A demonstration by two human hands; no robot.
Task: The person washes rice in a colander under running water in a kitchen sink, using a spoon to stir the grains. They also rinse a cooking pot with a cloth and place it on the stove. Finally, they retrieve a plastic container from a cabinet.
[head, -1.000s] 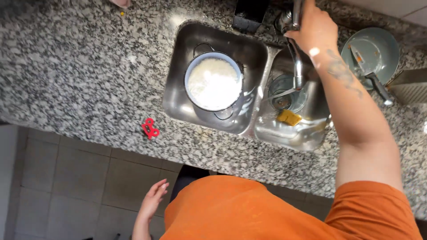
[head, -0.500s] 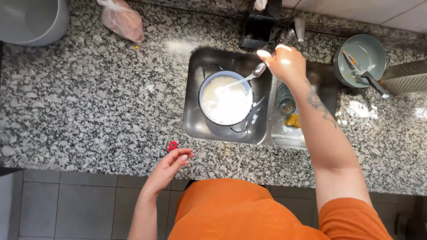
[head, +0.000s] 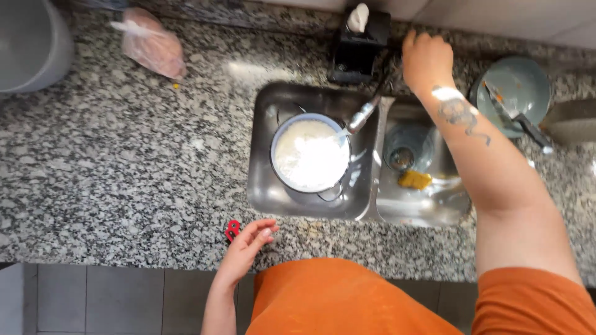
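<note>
A blue-rimmed pot (head: 310, 155) full of white foamy water sits in the left basin of a steel double sink (head: 267, 192). The faucet spout (head: 361, 116) runs water into it. My right hand (head: 426, 59) reaches to the back of the counter behind the sink, its fingers curled near the faucet's base; what it grips is hidden. My left hand (head: 247, 246) rests with fingers apart at the counter's front edge, beside a small red object (head: 233, 230).
The right basin holds a glass (head: 406, 149) and a yellow sponge (head: 415, 180). A black dispenser (head: 359, 43) stands behind the sink. A teal plate with utensils (head: 512, 93) lies at right, a pink plastic bag (head: 152, 46) and a grey pot (head: 28, 43) at left.
My right hand moved from the faucet spout to behind the sink. The spout now points over the pot. My left hand rose to the counter edge by the red object.
</note>
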